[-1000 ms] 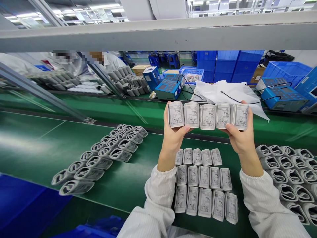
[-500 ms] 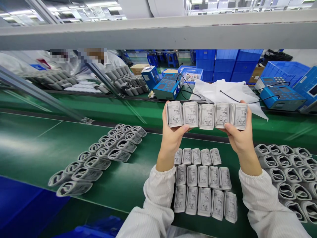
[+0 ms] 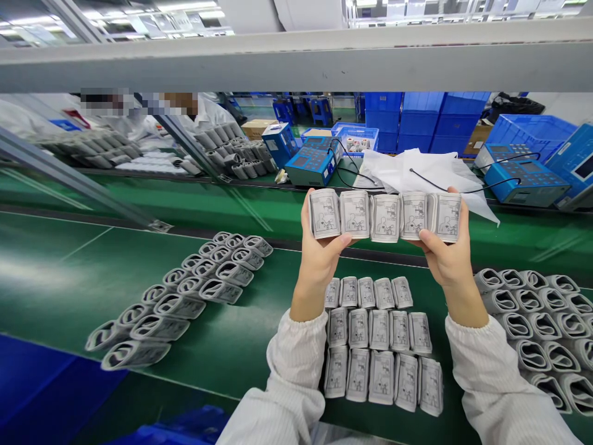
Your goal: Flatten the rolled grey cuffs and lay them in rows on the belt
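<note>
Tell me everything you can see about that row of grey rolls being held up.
The row of grey rolls is five fabric-looking bundles side by side, dark line drawings printed on their fronts. Roughly level, it is held above the green surface, the left hand at one end, the right hand at the other, thumbs near its lower edge.

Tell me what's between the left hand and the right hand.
In the head view, five rolled gray cuffs in a row, printed faces toward the camera, span from the left hand to the right hand.
</note>
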Demonstrator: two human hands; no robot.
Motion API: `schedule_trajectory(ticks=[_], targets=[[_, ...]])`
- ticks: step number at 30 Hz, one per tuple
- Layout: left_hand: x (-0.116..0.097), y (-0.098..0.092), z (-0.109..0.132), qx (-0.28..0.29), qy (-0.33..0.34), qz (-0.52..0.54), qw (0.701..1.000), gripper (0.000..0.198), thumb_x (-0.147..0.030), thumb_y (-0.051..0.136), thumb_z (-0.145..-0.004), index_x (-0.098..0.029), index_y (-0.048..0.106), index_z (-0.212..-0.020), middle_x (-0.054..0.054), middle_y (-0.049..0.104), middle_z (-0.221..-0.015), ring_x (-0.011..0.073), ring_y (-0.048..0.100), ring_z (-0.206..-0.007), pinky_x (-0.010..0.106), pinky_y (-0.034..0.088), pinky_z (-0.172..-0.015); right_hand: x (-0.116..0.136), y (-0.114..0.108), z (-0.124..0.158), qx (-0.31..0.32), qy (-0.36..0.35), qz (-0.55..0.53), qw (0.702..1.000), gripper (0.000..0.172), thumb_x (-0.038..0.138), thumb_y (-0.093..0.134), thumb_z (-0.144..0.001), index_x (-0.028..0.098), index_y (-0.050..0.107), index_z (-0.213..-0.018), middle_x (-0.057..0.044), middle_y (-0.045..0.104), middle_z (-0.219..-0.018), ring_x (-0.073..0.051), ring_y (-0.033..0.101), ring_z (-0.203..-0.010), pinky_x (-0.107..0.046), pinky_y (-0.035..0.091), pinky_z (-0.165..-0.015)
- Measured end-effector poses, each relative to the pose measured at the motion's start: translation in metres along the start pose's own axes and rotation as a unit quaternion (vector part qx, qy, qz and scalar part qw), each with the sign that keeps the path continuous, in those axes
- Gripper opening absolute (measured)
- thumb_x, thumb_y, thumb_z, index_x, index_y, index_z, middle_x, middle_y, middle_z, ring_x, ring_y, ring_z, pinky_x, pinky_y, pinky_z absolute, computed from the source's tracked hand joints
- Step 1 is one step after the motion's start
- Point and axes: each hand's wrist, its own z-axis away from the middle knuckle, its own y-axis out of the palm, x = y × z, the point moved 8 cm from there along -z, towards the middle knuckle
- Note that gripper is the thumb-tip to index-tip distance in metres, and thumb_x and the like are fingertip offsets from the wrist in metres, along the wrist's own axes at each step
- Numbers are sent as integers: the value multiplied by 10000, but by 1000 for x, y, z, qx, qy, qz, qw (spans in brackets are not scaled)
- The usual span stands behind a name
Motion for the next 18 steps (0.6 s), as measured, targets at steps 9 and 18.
schedule_trajectory(ticks=[9,18], targets=[[4,-6,-2,7,9,-4,1000,1138,-424,982,-864,-523,297,-1768,93,418,-1864,417,579,-1615,567,698,-1142,-5,3,-2,35,47,-60,996,1086,780,779,-831,529,269,-1757,-56,516,-1758,-435,666,-1435,-585,755,-899],[2,-6,-1,-7,14,0,1000,1172,-428,1005,-824,-510,310,-1765,112,435,-1850,428,599,-1594,554,723,-1092,0,9,3,54,43,-28,997,934,740,583,-988,501,163,-1788,-66,474,-1783,-410,633,-1482,-517,752,-891]])
